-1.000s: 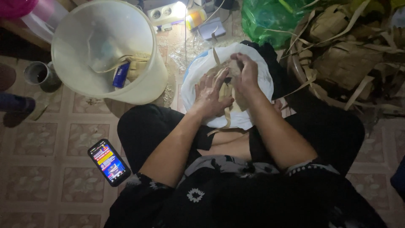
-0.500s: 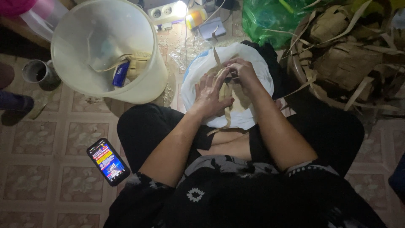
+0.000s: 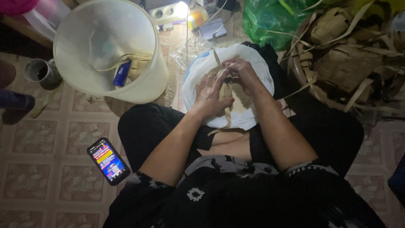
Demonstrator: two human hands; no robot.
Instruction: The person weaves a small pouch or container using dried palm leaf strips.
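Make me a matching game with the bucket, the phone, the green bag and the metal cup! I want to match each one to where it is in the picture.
Things:
1. white bucket
2. phone
3. green bag
4. metal cup

Places:
A. flat on the tiled floor, screen lit, beside the person's left leg
B. top of the picture, next to the pile of woven leaf pouches
D. far left edge, left of the bucket
C. upper left, with a blue packet inside

Pairs: 1-C, 2-A, 3-B, 4-D
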